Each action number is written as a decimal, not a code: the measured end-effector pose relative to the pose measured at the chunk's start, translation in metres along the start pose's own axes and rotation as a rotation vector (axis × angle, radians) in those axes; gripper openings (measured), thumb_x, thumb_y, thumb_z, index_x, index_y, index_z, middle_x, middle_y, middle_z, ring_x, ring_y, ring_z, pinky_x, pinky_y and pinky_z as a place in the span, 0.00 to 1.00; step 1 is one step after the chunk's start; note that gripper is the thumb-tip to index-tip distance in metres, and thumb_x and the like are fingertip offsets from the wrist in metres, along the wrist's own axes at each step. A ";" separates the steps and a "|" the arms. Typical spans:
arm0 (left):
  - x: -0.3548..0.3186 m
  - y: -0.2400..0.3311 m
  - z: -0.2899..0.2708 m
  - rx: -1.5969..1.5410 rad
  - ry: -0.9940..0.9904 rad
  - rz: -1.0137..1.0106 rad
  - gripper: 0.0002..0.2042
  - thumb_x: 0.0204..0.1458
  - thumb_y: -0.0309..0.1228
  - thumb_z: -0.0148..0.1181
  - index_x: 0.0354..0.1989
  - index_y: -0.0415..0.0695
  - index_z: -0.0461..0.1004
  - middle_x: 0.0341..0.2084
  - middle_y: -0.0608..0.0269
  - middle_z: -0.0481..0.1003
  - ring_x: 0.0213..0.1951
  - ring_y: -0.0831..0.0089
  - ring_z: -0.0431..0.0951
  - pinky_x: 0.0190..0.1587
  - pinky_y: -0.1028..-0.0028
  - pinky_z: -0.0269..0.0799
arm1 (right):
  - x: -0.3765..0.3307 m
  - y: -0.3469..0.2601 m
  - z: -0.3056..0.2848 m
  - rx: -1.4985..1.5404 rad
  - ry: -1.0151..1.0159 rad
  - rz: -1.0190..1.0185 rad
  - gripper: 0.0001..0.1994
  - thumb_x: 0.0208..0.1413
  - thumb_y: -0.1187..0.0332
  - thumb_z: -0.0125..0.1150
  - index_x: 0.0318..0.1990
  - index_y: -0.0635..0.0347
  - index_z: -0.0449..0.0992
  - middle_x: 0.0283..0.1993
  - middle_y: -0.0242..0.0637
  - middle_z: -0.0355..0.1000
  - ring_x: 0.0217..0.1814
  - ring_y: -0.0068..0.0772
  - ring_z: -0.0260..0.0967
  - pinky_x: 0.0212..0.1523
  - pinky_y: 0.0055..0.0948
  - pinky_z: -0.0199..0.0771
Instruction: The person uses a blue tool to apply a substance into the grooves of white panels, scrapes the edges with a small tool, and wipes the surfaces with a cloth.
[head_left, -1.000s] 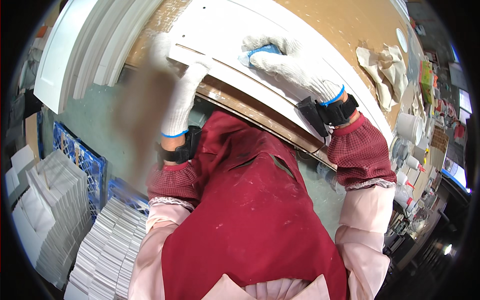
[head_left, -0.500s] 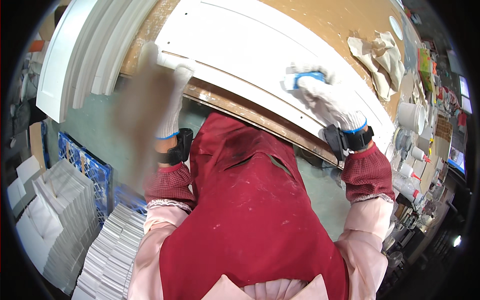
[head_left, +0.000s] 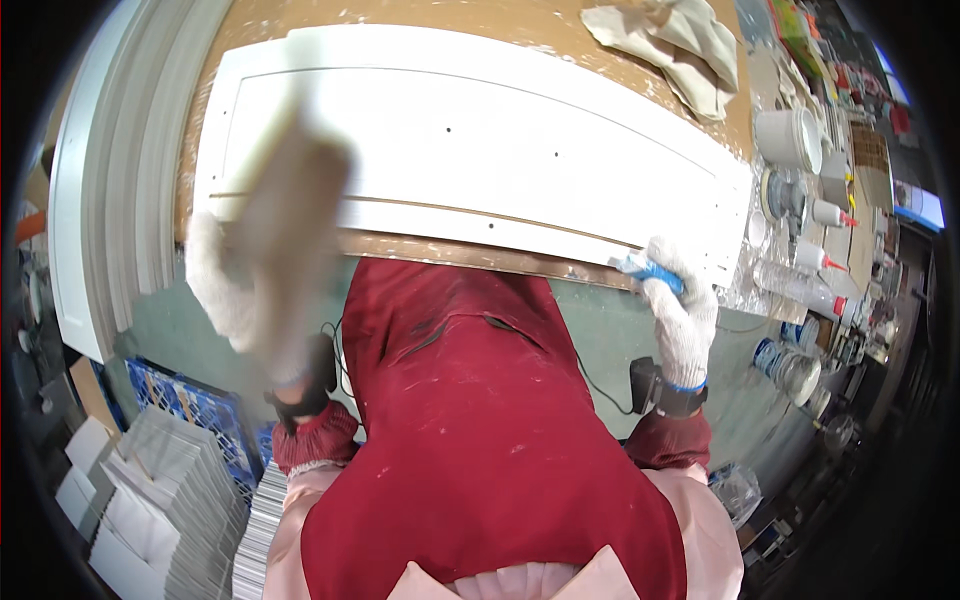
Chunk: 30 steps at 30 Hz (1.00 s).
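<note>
A long white panel point(head_left: 400, 130) with a grooved border and small dark holes lies on the workbench in front of me. My right hand point(head_left: 682, 305), in a white knit glove, is closed around a small blue-and-white block point(head_left: 655, 274) at the panel's near edge, toward its right end. My left hand point(head_left: 215, 285), gloved too, is by the near left corner of the panel. A blurred brownish shape point(head_left: 300, 210) close to the lens covers part of this hand, so its fingers cannot be made out.
White panels point(head_left: 150, 150) stand in a row at the left. Stacked white boards point(head_left: 170, 490) and a blue plastic crate point(head_left: 190, 400) are below them. A crumpled beige cloth point(head_left: 680, 50) lies on the brown bench top point(head_left: 480, 25). A white bucket point(head_left: 788, 138) and several bottles are at the right.
My right hand has come from the panel's face down to its near edge, still holding the block. My left hand has shifted left, to the near left corner. The view has turned.
</note>
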<state>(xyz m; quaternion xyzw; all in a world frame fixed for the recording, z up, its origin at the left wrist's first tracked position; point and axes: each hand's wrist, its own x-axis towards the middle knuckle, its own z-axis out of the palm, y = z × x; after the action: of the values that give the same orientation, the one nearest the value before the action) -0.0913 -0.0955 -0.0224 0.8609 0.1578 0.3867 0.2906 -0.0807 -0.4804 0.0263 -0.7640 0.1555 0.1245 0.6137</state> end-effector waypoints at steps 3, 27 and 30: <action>-0.002 0.028 -0.010 -0.166 -0.302 -0.049 0.15 0.54 0.20 0.63 0.50 0.32 0.74 0.48 0.51 0.76 0.51 0.64 0.75 0.56 0.67 0.69 | -0.018 0.016 -0.006 0.118 0.069 -0.052 0.18 0.52 0.80 0.58 0.53 0.69 0.72 0.53 0.43 0.73 0.51 0.33 0.73 0.52 0.30 0.74; -0.046 0.110 0.043 -1.048 -1.214 -0.922 0.24 0.60 0.39 0.59 0.60 0.41 0.63 0.48 0.64 0.72 0.45 0.76 0.74 0.45 0.75 0.72 | 0.032 -0.016 0.092 -0.262 0.195 -1.083 0.26 0.32 0.72 0.67 0.48 0.56 0.80 0.37 0.27 0.77 0.47 0.34 0.69 0.42 0.35 0.71; -0.048 0.116 0.043 -1.037 -1.106 -1.032 0.23 0.56 0.37 0.64 0.56 0.41 0.65 0.44 0.65 0.73 0.41 0.78 0.74 0.42 0.77 0.71 | 0.028 -0.018 0.086 -0.356 0.082 -1.051 0.26 0.34 0.69 0.67 0.48 0.55 0.80 0.42 0.28 0.77 0.51 0.34 0.69 0.44 0.35 0.71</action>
<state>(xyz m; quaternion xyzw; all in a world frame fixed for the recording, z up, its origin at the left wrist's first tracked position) -0.0847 -0.2266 -0.0005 0.5078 0.1679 -0.2358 0.8114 -0.0478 -0.3947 0.0135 -0.8350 -0.2459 -0.2038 0.4480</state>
